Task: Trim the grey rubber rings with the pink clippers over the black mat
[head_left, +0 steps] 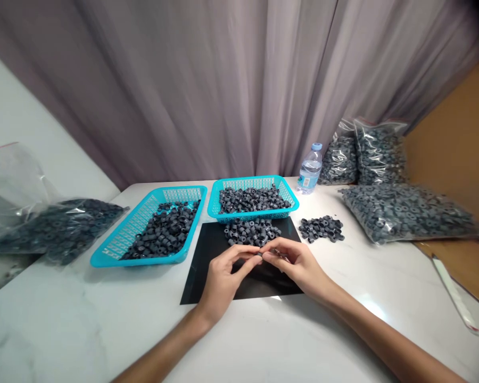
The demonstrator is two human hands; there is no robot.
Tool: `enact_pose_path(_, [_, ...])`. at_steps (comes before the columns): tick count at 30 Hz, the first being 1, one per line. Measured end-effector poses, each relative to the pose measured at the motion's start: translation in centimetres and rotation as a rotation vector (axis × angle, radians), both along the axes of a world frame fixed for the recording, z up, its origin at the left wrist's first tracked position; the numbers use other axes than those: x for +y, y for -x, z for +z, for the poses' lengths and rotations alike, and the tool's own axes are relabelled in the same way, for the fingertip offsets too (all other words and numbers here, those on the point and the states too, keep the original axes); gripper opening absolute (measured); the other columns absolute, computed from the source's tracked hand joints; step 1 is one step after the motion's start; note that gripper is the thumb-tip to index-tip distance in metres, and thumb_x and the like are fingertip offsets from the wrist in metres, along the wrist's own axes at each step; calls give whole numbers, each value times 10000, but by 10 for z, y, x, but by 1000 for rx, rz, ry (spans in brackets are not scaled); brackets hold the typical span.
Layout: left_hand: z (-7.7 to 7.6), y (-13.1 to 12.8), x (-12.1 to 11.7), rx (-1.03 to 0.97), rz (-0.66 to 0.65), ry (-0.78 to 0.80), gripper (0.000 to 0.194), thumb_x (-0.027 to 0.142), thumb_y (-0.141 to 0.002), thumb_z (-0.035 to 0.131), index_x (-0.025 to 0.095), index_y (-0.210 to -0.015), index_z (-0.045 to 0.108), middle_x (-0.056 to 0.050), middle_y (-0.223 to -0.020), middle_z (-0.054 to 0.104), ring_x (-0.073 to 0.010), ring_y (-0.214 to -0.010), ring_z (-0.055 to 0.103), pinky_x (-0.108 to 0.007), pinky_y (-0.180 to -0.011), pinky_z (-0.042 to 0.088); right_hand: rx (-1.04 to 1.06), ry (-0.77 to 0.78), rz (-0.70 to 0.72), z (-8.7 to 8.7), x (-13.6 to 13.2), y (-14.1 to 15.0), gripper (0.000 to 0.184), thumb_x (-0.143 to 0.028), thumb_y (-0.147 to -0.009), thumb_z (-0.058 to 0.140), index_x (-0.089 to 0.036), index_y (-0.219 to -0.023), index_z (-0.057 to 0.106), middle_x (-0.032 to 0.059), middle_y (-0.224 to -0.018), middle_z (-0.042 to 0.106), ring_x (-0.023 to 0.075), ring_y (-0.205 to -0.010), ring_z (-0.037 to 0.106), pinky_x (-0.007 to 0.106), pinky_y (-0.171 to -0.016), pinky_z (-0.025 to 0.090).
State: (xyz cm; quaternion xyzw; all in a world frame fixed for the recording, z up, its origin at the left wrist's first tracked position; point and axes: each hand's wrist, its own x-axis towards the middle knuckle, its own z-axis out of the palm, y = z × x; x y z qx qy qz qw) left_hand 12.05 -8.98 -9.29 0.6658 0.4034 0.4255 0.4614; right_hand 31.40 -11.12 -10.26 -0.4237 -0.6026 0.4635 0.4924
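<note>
Small dark grey piece, mostly hidden by fingertips, is above the black mat in the head view, where we see the left hand with its grip pinched narrow on it and the right hand with its fingers bent in against it, though we cannot tell what that second grip holds. On the mat's far part we see a pile of pieces, with one turquoise basket just behind the mat, another basket left of it, and a loose cluster to its right on the white surface.
</note>
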Motion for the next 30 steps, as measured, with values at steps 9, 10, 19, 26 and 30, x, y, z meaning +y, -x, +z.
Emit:
enact_pose_path(9, [9,-2,2,-220,25,195,180,300,-783,827,178,-913,801,-60,-872,789,-184,-736,722,-284,-736,551,15,-58,-21,4,-5,0,227,-418,-934,677,-223,-1050,693,0,-803,659,140,-689,543,262,-614,401])
enact_pose_path(10, [9,-3,3,-220,24,198,181,303,-786,826,178,-915,806,-61,-878,788,-179,-735,714,-281,-737,547,6,-65,-25,5,-6,-1,233,-418,-931,680,-224,-1057,695,1,-806,655,140,-689,546,261,-612,409])
enact_pose_path(19, [6,-3,1,-183,-93,257,225,363,-864,757,179,-979,813,-70,-820,785,-182,-772,693,-277,-745,505,-7,-57,-50,5,-6,-2,262,-441,-907,711,-222,-1052,700,-21,-750,594,110,-606,453,246,-540,354])
enact_pose_path(26, [9,-4,2,-215,-118,343,219,378,-859,752,174,-909,813,-61,-799,742,-167,-776,625,-275,-758,464,-60,-95,-66,8,-6,-2,291,-473,-918,688,-215,-1052,713,-13,-753,595,115,-610,461,250,-547,377])
enact_pose_path(30, [12,-5,1,-233,-115,361,234,395,-846,759,165,-840,802,-55,-806,709,-161,-777,576,-268,-745,440,-108,-156,-86,8,-6,-3,264,-448,-928,682,-231,-1065,741,-1,-782,589,129,-636,461,261,-562,378])
